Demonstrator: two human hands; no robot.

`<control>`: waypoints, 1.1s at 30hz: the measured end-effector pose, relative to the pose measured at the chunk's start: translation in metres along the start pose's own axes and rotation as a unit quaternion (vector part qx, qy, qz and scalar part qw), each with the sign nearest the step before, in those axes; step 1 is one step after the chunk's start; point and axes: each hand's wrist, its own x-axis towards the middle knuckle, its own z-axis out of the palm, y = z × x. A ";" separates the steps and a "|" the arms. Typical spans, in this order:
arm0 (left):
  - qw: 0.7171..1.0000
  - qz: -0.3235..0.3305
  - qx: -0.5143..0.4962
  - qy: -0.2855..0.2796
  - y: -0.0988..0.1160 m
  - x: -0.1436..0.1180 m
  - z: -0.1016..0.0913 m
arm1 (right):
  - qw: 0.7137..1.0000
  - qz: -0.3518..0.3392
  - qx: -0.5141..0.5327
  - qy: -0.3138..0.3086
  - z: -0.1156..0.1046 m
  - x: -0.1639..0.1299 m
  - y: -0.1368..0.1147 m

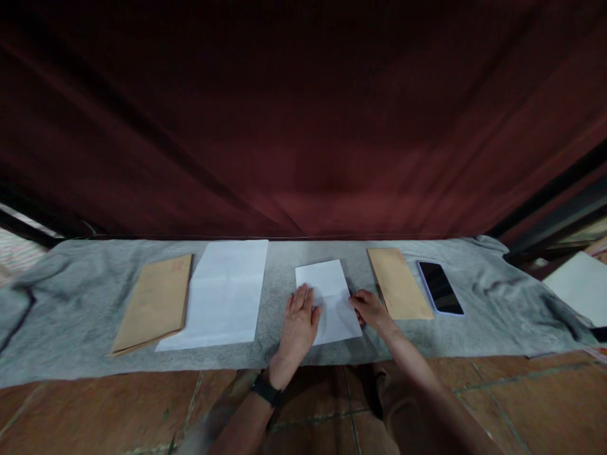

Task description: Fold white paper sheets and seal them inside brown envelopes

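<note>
Starting at the left: a stack of brown envelopes (154,300) on the grey cloth (281,268), slanted, with layered edges showing along the near side. Overlapping from there onto a large white sheet (230,291) — left margin partly covered, far edge close to the cloth's far border, near edge a little short of the near border. Next, moving right, a narrow lane of bare cloth, usable for sliding. Then the small white sheet (327,278), in the middle of the cloth, tilted slightly, with a faint line across it and the near edge close to the cloth's near border.

Across its left part, the left hand (298,319), laid flat, fingers nearly side by side, thumb a little out, with a dark watch (266,390) at the wrist. At its right edge, the right hand (370,308), fingers curled, thumb and forefinger drawn close to the paper; cannot tell whether pinched on it. Both hands well apart, on opposite sides.

Just right of that hand, tight for room, a brown envelope (403,287), with its near-left edge partly behind the hand. Beside it, a phone (441,287) — dark screen up, pale rim — then a broad stretch of wrinkled cloth.
</note>
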 end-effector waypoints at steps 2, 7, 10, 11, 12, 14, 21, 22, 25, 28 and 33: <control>0.999 0.033 0.005 -0.003 0.011 -0.009 0.005 | 1.000 0.006 -0.004 -0.003 -0.004 0.000 0.002; 0.997 0.082 0.007 -0.009 0.033 -0.034 0.007 | 0.975 -0.093 -0.174 0.101 -0.012 -0.006 -0.002; 0.994 0.104 0.001 -0.013 0.040 -0.045 0.006 | 0.950 -0.224 -0.196 0.094 -0.005 -0.011 -0.012; 0.993 0.113 -0.002 -0.015 0.041 -0.047 0.006 | 0.946 -0.269 -0.175 0.054 0.000 -0.013 -0.016; 0.993 0.121 -0.006 -0.017 0.042 -0.050 0.006 | 0.938 -0.311 -0.154 0.004 0.007 -0.014 -0.019; 0.992 0.124 -0.016 -0.020 0.042 -0.054 0.008 | 0.916 -0.365 -0.141 -0.091 0.024 -0.017 -0.024; 0.993 0.103 -0.040 -0.045 0.045 -0.062 0.007 | 0.852 -0.394 -0.303 -0.163 0.062 -0.009 -0.025; 0.993 0.104 -0.038 -0.048 0.046 -0.062 0.006 | 0.849 -0.390 -0.318 -0.160 0.063 -0.005 -0.026; 0.992 0.109 -0.032 -0.059 0.048 -0.063 0.002 | 0.839 -0.386 -0.353 -0.152 0.066 0.009 -0.030; 0.989 0.128 -0.020 -0.077 0.046 -0.064 0.002 | 0.823 -0.397 -0.382 -0.139 0.068 0.030 -0.036; 0.981 0.166 -0.004 -0.096 0.042 -0.069 0.006 | 0.802 -0.405 -0.431 -0.084 0.068 0.068 -0.044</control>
